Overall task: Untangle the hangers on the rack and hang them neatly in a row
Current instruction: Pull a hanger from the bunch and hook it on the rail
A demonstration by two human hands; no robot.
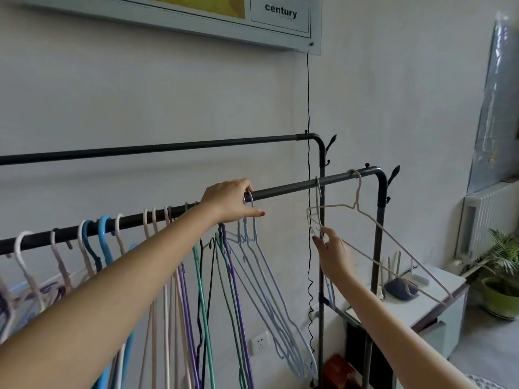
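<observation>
A dark metal rack has a front rail (pixel 283 190) and a higher back rail (pixel 168 147). Several thin hangers in white, blue, purple, green and black crowd the front rail's left half (pixel 157 217). My left hand (pixel 230 202) grips the hook of a light blue hanger (pixel 254 237) at the rail. Two pale pink hangers hang apart near the rail's right end; one (pixel 393 242) hooks close to the corner. My right hand (pixel 332 251) pinches the left shoulder of the other pale hanger (pixel 314 217), whose hook sits on the rail.
A black cord (pixel 308 108) drops from a wall frame (pixel 280 21) behind the rack. A white cabinet (pixel 438 293) stands at the right, with a radiator (pixel 483 220) and a potted plant (pixel 502 282) beyond it. A wall socket (pixel 259 343) is low behind the hangers.
</observation>
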